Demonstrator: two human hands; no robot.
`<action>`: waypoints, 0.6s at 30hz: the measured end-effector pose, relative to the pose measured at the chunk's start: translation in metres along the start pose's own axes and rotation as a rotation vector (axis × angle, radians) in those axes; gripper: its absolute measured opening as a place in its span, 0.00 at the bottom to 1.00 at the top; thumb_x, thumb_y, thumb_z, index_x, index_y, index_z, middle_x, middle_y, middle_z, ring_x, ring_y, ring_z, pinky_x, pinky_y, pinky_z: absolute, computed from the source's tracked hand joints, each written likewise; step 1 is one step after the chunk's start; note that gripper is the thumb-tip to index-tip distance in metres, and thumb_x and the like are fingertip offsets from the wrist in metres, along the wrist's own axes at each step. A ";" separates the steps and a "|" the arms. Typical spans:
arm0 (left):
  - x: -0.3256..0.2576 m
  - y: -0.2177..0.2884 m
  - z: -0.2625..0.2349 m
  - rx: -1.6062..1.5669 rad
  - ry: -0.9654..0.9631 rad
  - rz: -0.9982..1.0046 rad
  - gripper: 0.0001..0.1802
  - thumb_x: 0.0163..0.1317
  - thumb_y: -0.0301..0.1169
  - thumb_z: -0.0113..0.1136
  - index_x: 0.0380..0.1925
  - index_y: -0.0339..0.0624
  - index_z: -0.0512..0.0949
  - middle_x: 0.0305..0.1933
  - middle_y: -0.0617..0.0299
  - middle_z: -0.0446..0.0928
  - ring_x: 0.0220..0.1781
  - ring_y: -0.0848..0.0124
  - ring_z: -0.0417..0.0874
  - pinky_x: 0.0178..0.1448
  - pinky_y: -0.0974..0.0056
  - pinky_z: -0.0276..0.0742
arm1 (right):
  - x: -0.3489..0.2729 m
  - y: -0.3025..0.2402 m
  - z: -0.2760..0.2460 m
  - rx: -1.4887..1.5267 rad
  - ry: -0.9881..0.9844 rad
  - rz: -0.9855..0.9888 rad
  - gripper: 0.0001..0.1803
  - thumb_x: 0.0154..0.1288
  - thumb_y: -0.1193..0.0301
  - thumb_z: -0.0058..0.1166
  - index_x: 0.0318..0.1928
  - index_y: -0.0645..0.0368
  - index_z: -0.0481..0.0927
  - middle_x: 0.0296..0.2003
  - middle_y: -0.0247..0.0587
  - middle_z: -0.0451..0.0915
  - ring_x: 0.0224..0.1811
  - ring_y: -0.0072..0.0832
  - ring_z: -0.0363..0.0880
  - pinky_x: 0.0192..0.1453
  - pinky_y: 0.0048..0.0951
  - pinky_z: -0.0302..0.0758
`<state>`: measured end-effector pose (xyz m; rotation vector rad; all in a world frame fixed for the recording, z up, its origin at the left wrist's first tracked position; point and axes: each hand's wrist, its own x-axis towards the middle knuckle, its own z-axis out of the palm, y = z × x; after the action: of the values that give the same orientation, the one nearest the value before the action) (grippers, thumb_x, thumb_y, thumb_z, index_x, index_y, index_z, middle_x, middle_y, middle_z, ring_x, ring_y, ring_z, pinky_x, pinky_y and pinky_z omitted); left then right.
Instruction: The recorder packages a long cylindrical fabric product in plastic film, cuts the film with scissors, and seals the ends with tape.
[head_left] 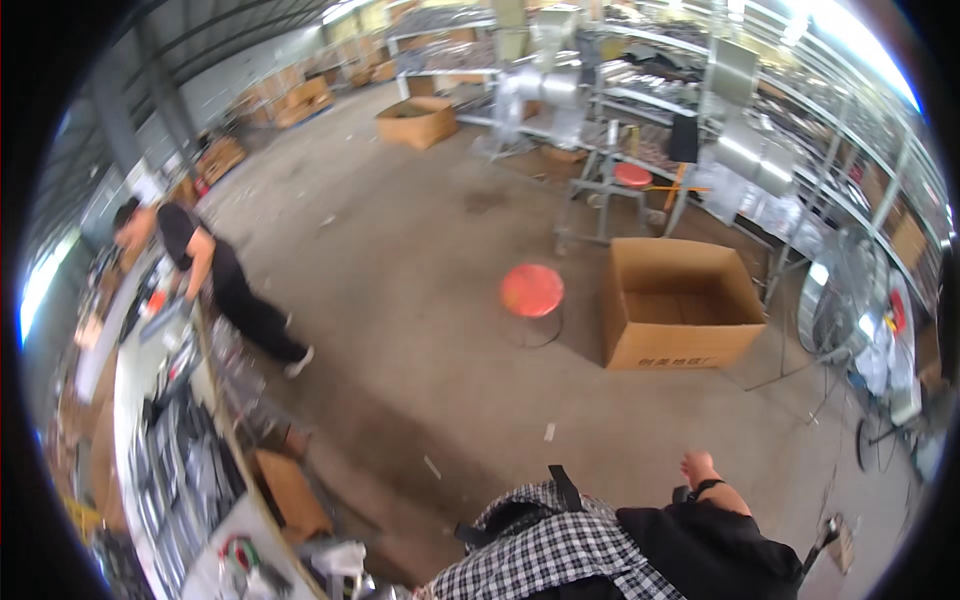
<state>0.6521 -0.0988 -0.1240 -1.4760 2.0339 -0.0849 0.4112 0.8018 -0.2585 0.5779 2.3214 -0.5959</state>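
Right hand (698, 467) low in view, just above a black sleeve (715, 545), fingers curled loosely inward, nothing visibly held; grip hard to tell at this size. Long axis of forearm running up and slightly left, toward the concrete floor (420, 300). Left hand out of sight. Checked shirt (545, 550) just beside the sleeve. Farther off, red round stool (531, 291), open cardboard box (680, 300) right of it. Well apart at left, a person in black (215, 285) leaning over a cluttered workbench (150, 400).
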 end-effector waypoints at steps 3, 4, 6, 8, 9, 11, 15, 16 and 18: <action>-0.031 0.061 -0.045 -0.068 0.039 0.074 0.19 0.57 0.43 0.49 0.36 0.41 0.81 0.30 0.52 0.80 0.34 0.60 0.81 0.37 0.56 0.74 | 0.024 0.090 0.037 0.252 0.001 0.300 0.07 0.64 0.69 0.41 0.36 0.48 0.75 0.30 0.31 0.73 0.34 0.28 0.76 0.28 0.33 0.72; -0.038 0.088 -0.063 -0.073 0.072 0.120 0.19 0.57 0.43 0.49 0.36 0.41 0.81 0.30 0.52 0.80 0.33 0.61 0.81 0.37 0.56 0.74 | 0.004 0.085 0.045 0.384 -0.099 0.416 0.07 0.65 0.67 0.41 0.37 0.48 0.74 0.30 0.32 0.74 0.33 0.28 0.76 0.28 0.33 0.71; -0.058 0.127 -0.090 -0.101 0.122 0.186 0.19 0.56 0.42 0.50 0.36 0.41 0.81 0.30 0.52 0.80 0.33 0.61 0.81 0.37 0.56 0.74 | -0.044 0.017 0.038 0.532 -0.224 0.538 0.08 0.66 0.65 0.41 0.38 0.49 0.74 0.31 0.32 0.75 0.33 0.29 0.77 0.28 0.32 0.71; -0.077 0.161 -0.104 -0.132 0.119 0.239 0.18 0.56 0.42 0.50 0.36 0.41 0.80 0.29 0.53 0.80 0.32 0.61 0.80 0.36 0.56 0.74 | -0.058 -0.055 0.005 1.110 -0.044 0.891 0.09 0.68 0.67 0.43 0.40 0.56 0.74 0.34 0.39 0.79 0.31 0.33 0.78 0.28 0.33 0.75; -0.085 0.181 -0.112 -0.142 0.115 0.273 0.18 0.56 0.42 0.50 0.36 0.40 0.80 0.29 0.53 0.80 0.32 0.62 0.80 0.36 0.56 0.74 | -0.051 -0.063 -0.004 1.088 -0.104 0.769 0.08 0.66 0.68 0.47 0.40 0.57 0.74 0.32 0.39 0.79 0.27 0.32 0.78 0.27 0.32 0.76; -0.106 0.217 -0.125 -0.163 0.112 0.326 0.18 0.55 0.41 0.50 0.36 0.40 0.80 0.29 0.54 0.80 0.31 0.62 0.80 0.35 0.56 0.73 | -0.018 -0.067 -0.023 1.031 -0.176 0.552 0.08 0.63 0.68 0.52 0.38 0.59 0.75 0.27 0.39 0.79 0.21 0.31 0.77 0.23 0.31 0.76; -0.166 0.275 -0.145 -0.236 0.098 0.419 0.18 0.54 0.41 0.51 0.36 0.39 0.80 0.28 0.55 0.80 0.30 0.63 0.80 0.34 0.57 0.73 | 0.073 -0.096 -0.110 0.509 -0.145 0.147 0.08 0.55 0.67 0.53 0.29 0.58 0.77 0.22 0.36 0.78 0.18 0.25 0.76 0.20 0.27 0.73; -0.182 0.291 -0.151 -0.260 0.081 0.459 0.18 0.54 0.40 0.51 0.36 0.39 0.80 0.28 0.55 0.80 0.29 0.63 0.79 0.34 0.57 0.73 | 0.089 -0.094 -0.129 0.401 -0.041 -0.024 0.09 0.53 0.66 0.52 0.30 0.58 0.77 0.21 0.35 0.78 0.18 0.24 0.75 0.20 0.26 0.71; -0.213 0.330 -0.165 -0.316 0.047 0.571 0.18 0.54 0.40 0.51 0.36 0.39 0.80 0.27 0.56 0.79 0.29 0.64 0.79 0.33 0.57 0.73 | 0.142 -0.081 -0.155 0.388 0.060 -0.242 0.12 0.55 0.63 0.55 0.36 0.58 0.77 0.28 0.37 0.79 0.25 0.26 0.78 0.28 0.28 0.74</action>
<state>0.3307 0.1632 -0.0266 -1.0090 2.5127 0.4558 0.1944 0.8570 -0.2302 0.4943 2.3624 -1.1737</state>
